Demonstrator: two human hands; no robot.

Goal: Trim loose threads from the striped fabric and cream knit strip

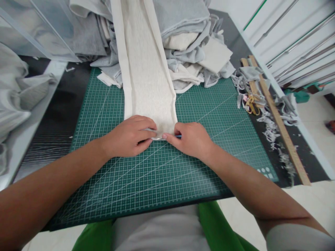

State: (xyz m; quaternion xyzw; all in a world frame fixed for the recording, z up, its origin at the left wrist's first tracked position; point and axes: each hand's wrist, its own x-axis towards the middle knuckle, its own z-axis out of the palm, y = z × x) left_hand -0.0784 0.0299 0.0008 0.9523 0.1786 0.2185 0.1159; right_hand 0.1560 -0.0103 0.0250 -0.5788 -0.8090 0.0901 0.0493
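One long cream strip of knitted fabric point(146, 69), both long edges folded inward, running from the cloth heap at the far side down the middle of one dark green gridded cutting mat point(209, 115), near end lying flat on the mat under two bare hands. Left hand point(129, 136) palm-down on the strip's near left corner, fingers point(146, 122) held together and curled, pressing the cloth down. Right hand point(192, 139) just beside it at the strip's near right corner, thumb and forefinger pinched together at the hem edge around one small thing, seemingly metal with a blue end point(178, 136), too hidden to name. The two hands nearly touching at the fingertips. Behind the strip, one untidy heap of folded grey and cream fabric pieces point(193, 45), spilling onto the mat's far edge. Right of the mat, on the black worktop point(57, 111), two long wooden rulers point(277, 118) lying side by side, one pair of gold-handled scissors point(251, 104) resting against them, plus scattered grey and white fabric trimmings point(269, 125). Left of the worktop, more grey cloth point(15, 94) piled on a pale ledge. At the bottom edge, green fabric and white fabric across the lap.
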